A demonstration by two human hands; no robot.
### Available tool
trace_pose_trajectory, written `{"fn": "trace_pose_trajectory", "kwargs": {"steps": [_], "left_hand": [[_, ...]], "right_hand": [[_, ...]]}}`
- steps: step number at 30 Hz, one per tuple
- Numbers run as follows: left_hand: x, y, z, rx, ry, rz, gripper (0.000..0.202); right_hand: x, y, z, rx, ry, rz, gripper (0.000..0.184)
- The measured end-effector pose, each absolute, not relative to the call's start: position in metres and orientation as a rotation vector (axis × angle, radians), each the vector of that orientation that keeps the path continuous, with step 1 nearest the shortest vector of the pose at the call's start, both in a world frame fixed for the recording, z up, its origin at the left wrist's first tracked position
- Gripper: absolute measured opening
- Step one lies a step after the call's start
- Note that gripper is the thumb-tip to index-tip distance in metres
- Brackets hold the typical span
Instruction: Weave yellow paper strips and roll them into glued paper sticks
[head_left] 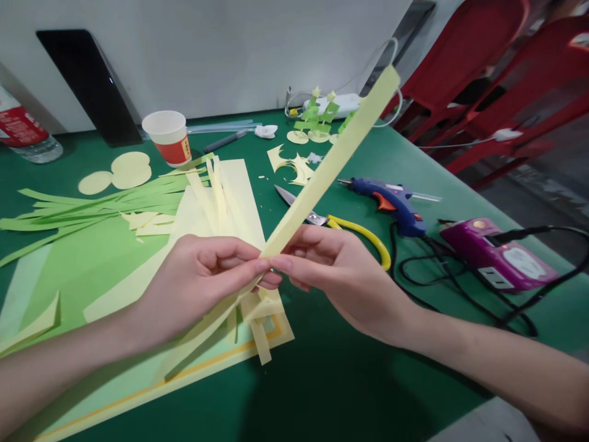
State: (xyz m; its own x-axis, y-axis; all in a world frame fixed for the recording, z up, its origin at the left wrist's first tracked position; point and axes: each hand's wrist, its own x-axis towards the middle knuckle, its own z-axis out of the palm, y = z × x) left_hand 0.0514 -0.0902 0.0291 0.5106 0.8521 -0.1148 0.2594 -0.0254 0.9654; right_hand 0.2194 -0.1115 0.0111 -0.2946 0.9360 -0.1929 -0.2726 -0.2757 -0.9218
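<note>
A person sits or stands at a green desk (331, 380) and holds a long pale yellow paper strip (331, 166) above it. The left hand (207, 267) pinches the strip between thumb and fingers, and the right hand (331, 261) does the same just beside — the two thumb tips almost meet on the paper. From this grip the strip rises obliquely, its free end pointing towards the corner where the back and right edges of the desk meet. A pale band also curves down under the left hand; whether it is the same strip, one cannot tell.

Below the left hand, on the left part of the desk, lie green sheets (87, 264), with narrow green strips (105, 205) fanned towards the left edge. Near the right hand lie scissors with yellow handles (381, 242), partly hidden behind it. Closer to the right edge are a blue glue gun (391, 199) and a purple power socket (501, 255) with black cable.

Along the back edge stand a bottle (27, 132), a black flat device (92, 92) leaning on the wall, a paper cup (168, 144) and small green paper plants (317, 116) on round bases.
</note>
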Motion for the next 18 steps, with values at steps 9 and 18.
{"fn": "trace_pose_trajectory", "kwargs": {"steps": [9,18], "left_hand": [[0.0515,-0.0930,0.0288,1.543,0.953,0.644,0.010],[0.0551,-0.0957,0.0353,1.527,1.012,0.588,0.011]], "right_hand": [[0.2232,-0.1133,0.0098,-0.990,-0.975,1.776,0.005],[0.2198,-0.1161,0.0122,-0.966,-0.746,1.841,0.012]]}}
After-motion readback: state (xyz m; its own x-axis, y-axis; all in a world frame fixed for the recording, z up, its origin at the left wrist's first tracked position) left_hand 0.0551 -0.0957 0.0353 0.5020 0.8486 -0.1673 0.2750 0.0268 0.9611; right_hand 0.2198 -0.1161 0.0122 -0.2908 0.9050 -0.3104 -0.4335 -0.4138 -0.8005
